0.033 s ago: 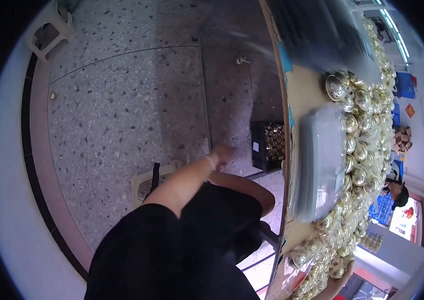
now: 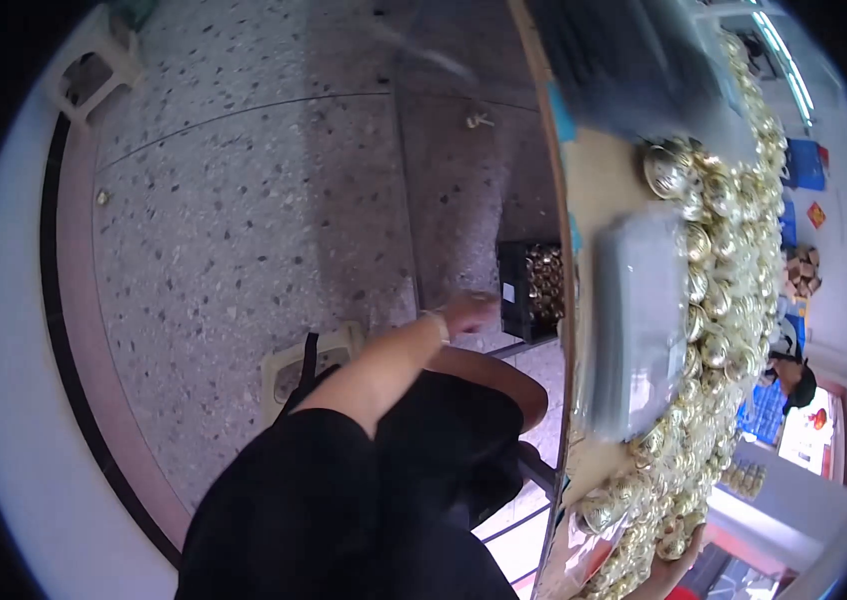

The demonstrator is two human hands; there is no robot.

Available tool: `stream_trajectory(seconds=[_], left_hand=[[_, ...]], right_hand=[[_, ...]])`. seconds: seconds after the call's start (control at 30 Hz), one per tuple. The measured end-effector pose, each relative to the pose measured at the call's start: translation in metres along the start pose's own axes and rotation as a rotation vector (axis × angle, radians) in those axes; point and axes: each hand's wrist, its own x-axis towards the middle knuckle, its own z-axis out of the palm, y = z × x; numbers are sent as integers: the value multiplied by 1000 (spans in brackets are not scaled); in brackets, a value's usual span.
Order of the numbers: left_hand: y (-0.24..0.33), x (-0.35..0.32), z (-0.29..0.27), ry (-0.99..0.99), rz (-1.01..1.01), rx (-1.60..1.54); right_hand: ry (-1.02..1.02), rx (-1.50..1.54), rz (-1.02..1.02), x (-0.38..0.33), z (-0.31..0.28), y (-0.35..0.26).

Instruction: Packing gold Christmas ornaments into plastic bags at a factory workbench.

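My left arm, in a black sleeve with a thin band at the wrist, stretches out over the floor. My left hand (image 2: pixel 469 312) is blurred and hangs just left of a black crate (image 2: pixel 516 292) of golden round metal pieces, which stands under the table edge. Whether the fingers hold anything cannot be made out. At the bottom edge a skin-coloured shape, seemingly my right hand (image 2: pixel 672 568), lies by the heap of golden pieces (image 2: pixel 719 300) on the wooden table (image 2: pixel 594 170). A grey wrapped flat stack (image 2: pixel 639 320) rests beside that heap.
Speckled stone floor (image 2: pixel 244 220) fills the left. A beige plastic stool (image 2: pixel 289 370) with a black strap stands under my arm, and another pale stool (image 2: pixel 94 65) is at top left. A brown round seat (image 2: pixel 514 385) is below my hand. Another person (image 2: pixel 799 385) is at far right.
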Motion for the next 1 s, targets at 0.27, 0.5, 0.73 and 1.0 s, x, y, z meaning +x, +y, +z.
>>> stream_trajectory(seconds=[0.27,0.5,0.73,1.0], left_hand=[[106,-12,149,-337,-452,994],[291,-104,260,-1391,-680,902],[259,-125,373,-1158,675,1076],[219,-122,379,-1193,632,1386]], right_hand=[[543,-198,7,-111,-55,44],[772,-1097,-339,-90,-48,159],[202,-928,-255,-83,-68,125],[176,-889,-135,-119,-51,116]])
